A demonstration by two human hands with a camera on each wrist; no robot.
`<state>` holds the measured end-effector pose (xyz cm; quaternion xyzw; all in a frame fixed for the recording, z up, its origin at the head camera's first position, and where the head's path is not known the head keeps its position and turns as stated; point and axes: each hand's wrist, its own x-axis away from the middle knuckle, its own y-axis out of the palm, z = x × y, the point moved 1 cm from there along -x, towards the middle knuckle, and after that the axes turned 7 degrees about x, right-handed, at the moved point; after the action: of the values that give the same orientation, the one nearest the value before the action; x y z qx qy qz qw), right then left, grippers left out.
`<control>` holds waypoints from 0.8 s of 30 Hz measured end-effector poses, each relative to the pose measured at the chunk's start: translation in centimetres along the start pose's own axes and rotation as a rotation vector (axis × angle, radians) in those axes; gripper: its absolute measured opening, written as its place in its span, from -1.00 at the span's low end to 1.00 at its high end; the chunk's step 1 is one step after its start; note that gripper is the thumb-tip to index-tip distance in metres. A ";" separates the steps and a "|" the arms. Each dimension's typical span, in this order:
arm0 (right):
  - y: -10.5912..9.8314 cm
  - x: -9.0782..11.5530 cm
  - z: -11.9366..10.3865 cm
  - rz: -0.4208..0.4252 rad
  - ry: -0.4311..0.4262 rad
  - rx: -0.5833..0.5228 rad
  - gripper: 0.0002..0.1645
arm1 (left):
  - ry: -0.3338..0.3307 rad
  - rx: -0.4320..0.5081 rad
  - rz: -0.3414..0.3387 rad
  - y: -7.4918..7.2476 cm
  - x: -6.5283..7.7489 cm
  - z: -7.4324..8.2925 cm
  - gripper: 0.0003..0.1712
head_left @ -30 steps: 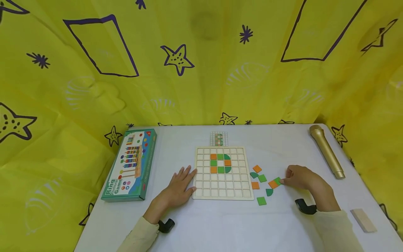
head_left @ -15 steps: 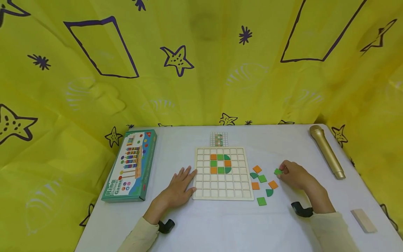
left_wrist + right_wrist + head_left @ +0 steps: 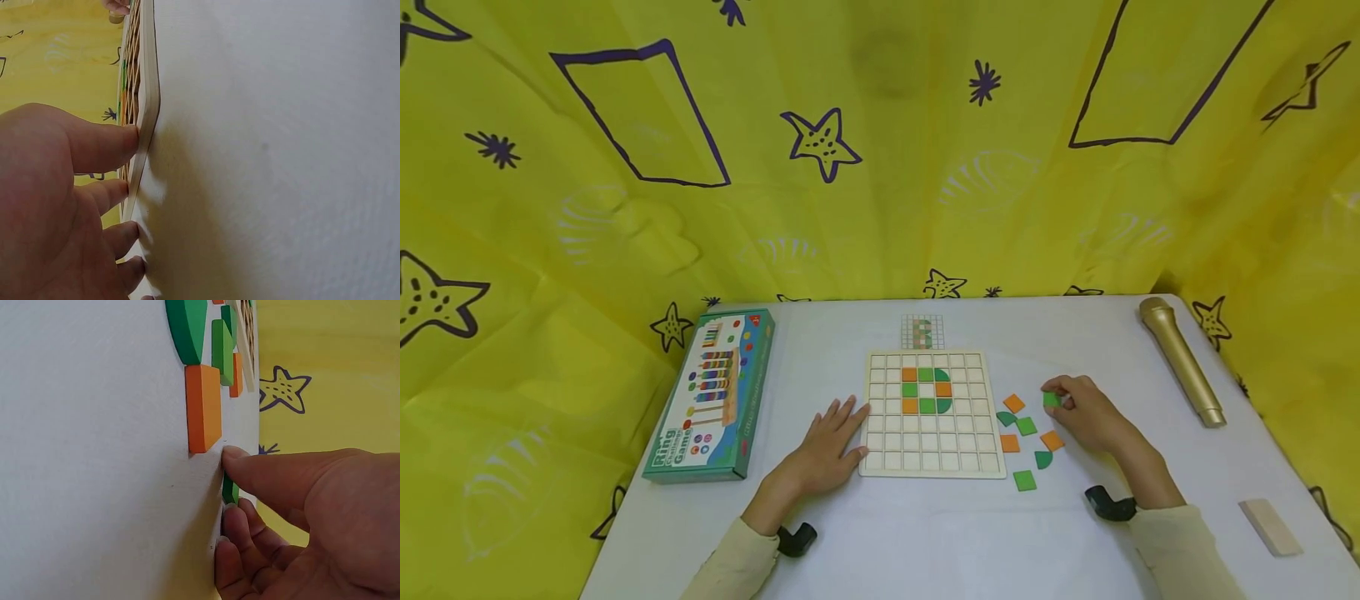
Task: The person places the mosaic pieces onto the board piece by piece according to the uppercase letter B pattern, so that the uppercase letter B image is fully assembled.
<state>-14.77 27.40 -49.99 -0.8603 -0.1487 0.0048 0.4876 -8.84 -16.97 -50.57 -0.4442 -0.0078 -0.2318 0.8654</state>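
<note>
My right hand (image 3: 1086, 412) pinches a light green square tile (image 3: 1051, 400) between thumb and fingers, right of the loose tiles; in the right wrist view the green tile (image 3: 231, 487) shows between thumb and fingertips. On the table lies a wooden grid board (image 3: 932, 454), holding orange, green and dark green tiles in a D shape. My left hand (image 3: 826, 450) rests with spread fingers at the board's left edge; the left wrist view has its thumb (image 3: 106, 147) touching the board's side (image 3: 149, 81). An orange tile (image 3: 1052, 441) lies just below my right hand.
Several loose tiles, among them a green square (image 3: 1025, 481) and a dark green quarter-round (image 3: 1043, 459), lie right of the board. A small pattern card (image 3: 922, 332) sits behind it. A game box (image 3: 711, 396) is left; a gold microphone (image 3: 1182, 362) and a beige block (image 3: 1270, 527) are right.
The right hand has lifted or slid the green tile away from beside the orange one and moved left and slightly farther back with it. My left hand stays at the board.
</note>
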 end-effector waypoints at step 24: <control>1.1 -0.6 -3.5 0.045 0.115 -0.038 -0.56 | 0.001 0.003 0.001 -0.1 0.1 0.1 -0.25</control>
<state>-14.55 23.79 -49.12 -0.8715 -0.1011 -0.0363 0.4785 -8.80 -17.02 -50.38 -0.4426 -0.0073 -0.2317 0.8662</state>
